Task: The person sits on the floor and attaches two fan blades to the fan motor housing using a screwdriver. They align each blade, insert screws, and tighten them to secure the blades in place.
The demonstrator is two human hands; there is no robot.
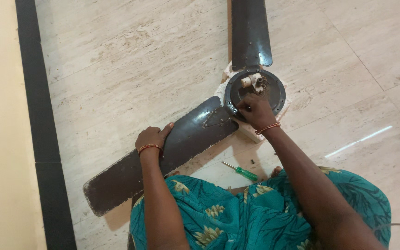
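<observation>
A dark fan blade is pressed flat by the left hand; the right hand is curled at the motor hub, its fingertips hidden.

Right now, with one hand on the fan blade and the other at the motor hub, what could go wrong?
The small dark screw lying loose on the pale floor beside the green screwdriver could roll off or get lost. The right hand works at the hub close to the blade bracket's metal edge, so fingers might get nicked. The left hand only rests on the fan blade, which might shift.
</observation>
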